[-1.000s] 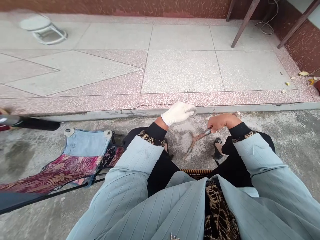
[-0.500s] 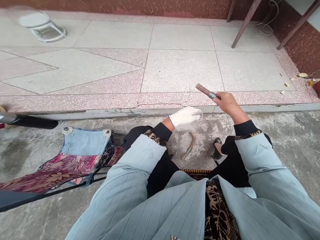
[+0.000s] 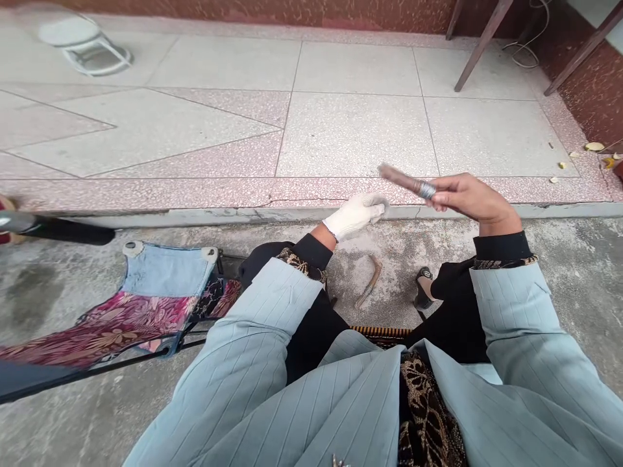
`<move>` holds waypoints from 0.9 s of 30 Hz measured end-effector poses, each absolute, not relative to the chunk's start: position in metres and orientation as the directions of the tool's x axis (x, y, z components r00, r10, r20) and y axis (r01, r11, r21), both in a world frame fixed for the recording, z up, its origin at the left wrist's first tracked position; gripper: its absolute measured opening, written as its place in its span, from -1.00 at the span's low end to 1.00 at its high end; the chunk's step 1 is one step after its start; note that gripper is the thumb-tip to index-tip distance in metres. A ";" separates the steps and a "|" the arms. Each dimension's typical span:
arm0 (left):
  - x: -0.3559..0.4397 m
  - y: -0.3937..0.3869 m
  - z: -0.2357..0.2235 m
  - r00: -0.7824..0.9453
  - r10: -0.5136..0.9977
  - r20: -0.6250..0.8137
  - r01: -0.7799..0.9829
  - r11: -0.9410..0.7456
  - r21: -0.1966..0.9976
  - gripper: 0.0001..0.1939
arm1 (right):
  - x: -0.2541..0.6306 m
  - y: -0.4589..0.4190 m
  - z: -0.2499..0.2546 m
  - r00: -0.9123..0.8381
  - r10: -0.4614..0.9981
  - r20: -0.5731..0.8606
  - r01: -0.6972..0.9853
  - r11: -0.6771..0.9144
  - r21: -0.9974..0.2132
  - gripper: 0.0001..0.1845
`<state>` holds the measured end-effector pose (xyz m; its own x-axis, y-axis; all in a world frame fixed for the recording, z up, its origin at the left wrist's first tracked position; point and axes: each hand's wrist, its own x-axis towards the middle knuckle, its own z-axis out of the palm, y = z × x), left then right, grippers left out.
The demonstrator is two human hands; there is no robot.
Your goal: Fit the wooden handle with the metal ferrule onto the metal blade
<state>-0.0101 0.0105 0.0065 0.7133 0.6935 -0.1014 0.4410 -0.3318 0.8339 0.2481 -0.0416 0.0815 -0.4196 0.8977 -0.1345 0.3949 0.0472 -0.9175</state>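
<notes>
A brown wooden stick with silvery wire coiled tightly round one end is held by my bare right hand, thumb and fingers pinching it at the wire end. The stick's free end points left and slightly up, blurred. My left hand, in a white knit glove, is closed, its fingers curled together left of and below the stick. What it grips, if anything, is too small or hidden to make out. Between my feet a bent wooden piece lies on the concrete.
A tiled step edge runs across in front of me. At left stand a folding chair with patterned cloth and a black tube. A white stool is on the tiles; wooden legs stand at the back right.
My right hand has shifted right and turned, with its fingers stretched more along the stick. The stick has moved slightly too. My gloved left hand has moved a little left and up.
</notes>
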 end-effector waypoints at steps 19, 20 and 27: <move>-0.025 0.018 0.020 0.727 0.687 -0.006 0.526 -0.552 0.647 -0.68 | 0.220 -0.035 0.051 -0.616 0.389 -0.685 0.782 0.198 -0.591 -0.82; -0.024 0.019 0.018 0.716 0.698 -0.002 0.526 -0.538 0.659 -0.68 | 0.223 -0.038 0.057 -0.691 0.349 -0.632 0.707 0.148 -0.692 -0.77; -0.005 0.006 0.005 0.766 0.640 -0.062 0.309 -0.281 0.909 -0.72 | 0.255 -0.034 0.073 -0.089 0.994 0.059 0.257 0.080 -0.963 -0.65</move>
